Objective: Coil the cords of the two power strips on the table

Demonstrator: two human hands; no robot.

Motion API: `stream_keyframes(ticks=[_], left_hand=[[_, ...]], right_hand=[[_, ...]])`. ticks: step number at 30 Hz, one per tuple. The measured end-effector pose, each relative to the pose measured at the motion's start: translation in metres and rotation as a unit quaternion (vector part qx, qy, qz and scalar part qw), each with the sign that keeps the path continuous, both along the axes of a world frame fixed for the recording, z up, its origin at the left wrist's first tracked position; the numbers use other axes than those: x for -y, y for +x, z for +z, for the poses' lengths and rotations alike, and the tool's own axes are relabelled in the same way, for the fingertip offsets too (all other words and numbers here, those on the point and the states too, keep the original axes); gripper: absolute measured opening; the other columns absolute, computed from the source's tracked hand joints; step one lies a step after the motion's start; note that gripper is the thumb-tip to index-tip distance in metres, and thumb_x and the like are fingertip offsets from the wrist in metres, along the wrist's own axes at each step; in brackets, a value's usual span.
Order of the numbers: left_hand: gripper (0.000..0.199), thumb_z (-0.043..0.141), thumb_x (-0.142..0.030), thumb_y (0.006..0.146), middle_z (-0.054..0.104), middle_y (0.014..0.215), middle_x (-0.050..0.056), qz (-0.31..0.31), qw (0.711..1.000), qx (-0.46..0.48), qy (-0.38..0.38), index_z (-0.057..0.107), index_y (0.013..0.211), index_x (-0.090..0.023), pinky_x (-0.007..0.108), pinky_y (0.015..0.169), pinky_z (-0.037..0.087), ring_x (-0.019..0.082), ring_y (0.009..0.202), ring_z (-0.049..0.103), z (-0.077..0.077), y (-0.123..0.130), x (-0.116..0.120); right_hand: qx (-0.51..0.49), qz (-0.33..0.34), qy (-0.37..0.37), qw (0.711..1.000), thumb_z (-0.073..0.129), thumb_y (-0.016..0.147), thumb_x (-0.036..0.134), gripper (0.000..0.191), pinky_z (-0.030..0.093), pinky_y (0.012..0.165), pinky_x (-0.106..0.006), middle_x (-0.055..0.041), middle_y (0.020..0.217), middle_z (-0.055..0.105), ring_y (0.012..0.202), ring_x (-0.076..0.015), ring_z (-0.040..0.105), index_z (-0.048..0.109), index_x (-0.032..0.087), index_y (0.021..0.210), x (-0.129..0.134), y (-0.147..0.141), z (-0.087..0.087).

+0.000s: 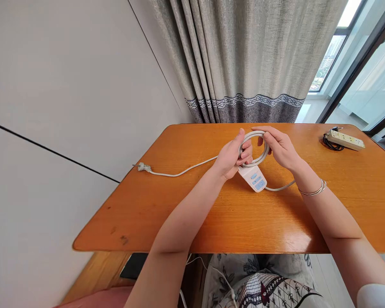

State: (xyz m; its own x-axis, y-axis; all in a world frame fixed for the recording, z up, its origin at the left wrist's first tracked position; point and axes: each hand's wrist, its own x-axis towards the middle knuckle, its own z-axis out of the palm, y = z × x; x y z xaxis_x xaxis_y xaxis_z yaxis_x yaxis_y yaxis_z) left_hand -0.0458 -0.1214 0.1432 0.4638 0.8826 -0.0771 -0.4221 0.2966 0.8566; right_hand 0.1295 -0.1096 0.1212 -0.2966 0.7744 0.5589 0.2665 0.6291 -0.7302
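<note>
Both hands hold a coiled white power cord (259, 160) above the middle of the table. My left hand (231, 156) is closed around the left side of the loops. On the right side, my right hand (280, 147) pinches the coil between thumb and fingers. Just below the coil lies a small white power strip (255, 179) with blue socket faces, its cord running out to the right under my right forearm. From my left hand a length of cord stretches left across the wood to a plug (143, 167) near the table's left edge.
A beige power strip (345, 140) with a bundled black cord (333, 143) lies at the table's back right. The wooden table (167, 205) meets a white wall on the left and a grey curtain (250, 55) behind. Below its front edge hang white cables (223, 276).
</note>
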Motion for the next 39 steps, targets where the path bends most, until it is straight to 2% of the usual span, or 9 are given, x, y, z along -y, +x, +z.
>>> stream_keyframes(ticks=[3, 7, 12, 16, 20, 22, 28, 33, 39], left_hand=[[0.063, 0.051, -0.071, 0.092, 0.032, 0.043, -0.009, 0.053, 0.998, 0.023, -0.039, 0.034, 0.058, -0.020, 0.019, 0.040, 0.035, 0.002, 0.031, 0.020, 0.012, -0.003, 0.004], [0.059, 0.054, -0.063, 0.095, 0.037, 0.047, -0.009, 0.148, 0.985, 0.074, -0.040, 0.036, 0.060, -0.020, 0.020, 0.040, 0.035, 0.002, 0.031, 0.019, 0.023, -0.011, 0.002], [0.056, 0.058, -0.057, 0.096, 0.036, 0.046, -0.009, 0.243, 0.963, 0.115, -0.007, 0.036, 0.061, -0.020, 0.021, 0.041, 0.036, 0.002, 0.031, 0.019, 0.021, -0.021, -0.010], [0.056, 0.049, -0.062, 0.098, 0.035, 0.044, -0.008, 0.310, 0.946, 0.097, -0.004, 0.034, 0.063, -0.021, 0.021, 0.043, 0.038, 0.004, 0.033, 0.021, 0.016, -0.035, -0.021], [0.056, 0.042, -0.067, 0.099, 0.036, 0.043, -0.007, 0.379, 0.920, 0.101, 0.003, 0.036, 0.065, -0.023, 0.023, 0.044, 0.039, 0.007, 0.034, 0.024, 0.011, -0.052, -0.033], [0.056, 0.043, -0.068, 0.098, 0.036, 0.044, -0.007, 0.398, 0.911, 0.098, 0.030, 0.036, 0.064, -0.023, 0.024, 0.045, 0.039, 0.008, 0.035, 0.026, 0.008, -0.057, -0.036], [0.051, 0.042, -0.058, 0.103, 0.044, 0.051, -0.006, 0.445, 0.879, 0.153, 0.072, 0.041, 0.065, -0.023, 0.024, 0.053, 0.043, 0.007, 0.039, 0.032, 0.013, -0.050, -0.025], [0.050, 0.038, -0.048, 0.107, 0.042, 0.052, -0.007, 0.507, 0.839, 0.180, 0.085, 0.041, 0.064, -0.021, 0.023, 0.058, 0.044, 0.006, 0.040, 0.029, 0.022, -0.041, -0.018], [0.052, 0.034, -0.046, 0.108, 0.048, 0.052, -0.006, 0.473, 0.867, 0.132, 0.081, 0.042, 0.063, -0.021, 0.022, 0.057, 0.044, 0.006, 0.038, 0.029, 0.019, -0.033, -0.016]], right_hand=[[0.056, -0.042, 0.026, 0.997, 0.033, 0.106, 0.053, 0.052, 0.048, 0.070, -0.029, -0.0044, 0.088, 0.065, 0.069, -0.0140, 0.055, 0.063, 0.020, 0.134, 0.001, 0.000, 0.002], [0.205, -0.099, 0.028, 0.973, 0.038, 0.104, 0.034, 0.048, 0.049, 0.089, -0.037, -0.0119, 0.110, 0.070, 0.093, -0.0220, 0.064, 0.053, 0.016, 0.145, 0.001, -0.003, 0.004], [0.347, -0.123, -0.055, 0.928, 0.039, 0.097, 0.017, 0.060, 0.051, 0.088, -0.042, -0.0183, 0.122, 0.068, 0.098, -0.0272, 0.066, 0.037, 0.009, 0.156, 0.001, -0.008, 0.002], [0.353, -0.117, -0.096, 0.923, 0.042, 0.093, 0.011, 0.064, 0.051, 0.093, -0.042, -0.0201, 0.117, 0.069, 0.102, -0.0274, 0.066, 0.035, 0.003, 0.156, -0.001, -0.004, -0.001], [0.289, -0.110, -0.119, 0.943, 0.046, 0.091, 0.011, 0.076, 0.054, 0.079, -0.034, -0.0168, 0.107, 0.072, 0.084, -0.0213, 0.066, 0.018, 0.003, 0.161, 0.000, -0.003, -0.003], [0.292, -0.115, -0.123, 0.941, 0.046, 0.091, 0.012, 0.078, 0.053, 0.074, -0.032, -0.0157, 0.103, 0.073, 0.080, -0.0204, 0.065, 0.014, 0.002, 0.161, 0.003, -0.006, -0.004], [0.424, -0.098, -0.065, 0.898, 0.040, 0.095, 0.009, 0.064, 0.049, 0.078, -0.034, -0.0213, 0.118, 0.068, 0.091, -0.0238, 0.066, 0.030, 0.006, 0.158, 0.023, -0.024, 0.000], [0.450, -0.055, 0.006, 0.891, 0.036, 0.097, 0.007, 0.060, 0.042, 0.066, -0.029, -0.0131, 0.113, 0.064, 0.071, -0.0153, 0.058, 0.039, 0.015, 0.156, 0.044, -0.037, 0.011], [0.478, -0.090, 0.090, 0.869, 0.037, 0.101, 0.015, 0.048, 0.027, 0.054, -0.028, -0.0097, 0.106, 0.065, 0.056, -0.0099, 0.041, 0.052, 0.019, 0.146, 0.063, -0.045, 0.021]])
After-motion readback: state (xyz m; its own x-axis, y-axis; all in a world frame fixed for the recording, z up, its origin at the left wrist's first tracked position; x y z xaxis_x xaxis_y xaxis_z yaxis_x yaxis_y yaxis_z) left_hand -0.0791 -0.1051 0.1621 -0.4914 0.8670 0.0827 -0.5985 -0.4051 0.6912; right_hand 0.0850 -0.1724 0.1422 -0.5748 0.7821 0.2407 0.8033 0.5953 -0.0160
